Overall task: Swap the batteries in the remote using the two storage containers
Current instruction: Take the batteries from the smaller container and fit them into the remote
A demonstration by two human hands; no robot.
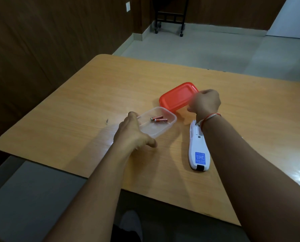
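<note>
Left hand (pixel 131 132) gripping clear rectangular plastic container (pixel 163 127) holding two red batteries (pixel 158 118), right hand (pixel 205 103) clasping red plastic lid (pixel 177 96), white remote (pixel 199 149) beneath its wrist.

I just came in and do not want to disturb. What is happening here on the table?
A person is working on a remote's batteries at a wooden table. The left hand holds the near edge of an open clear container with two red batteries inside. The right hand has its grip on the red lid of a second container, which looks not yet opened. The white remote lies face down by the right forearm, untouched.
</note>
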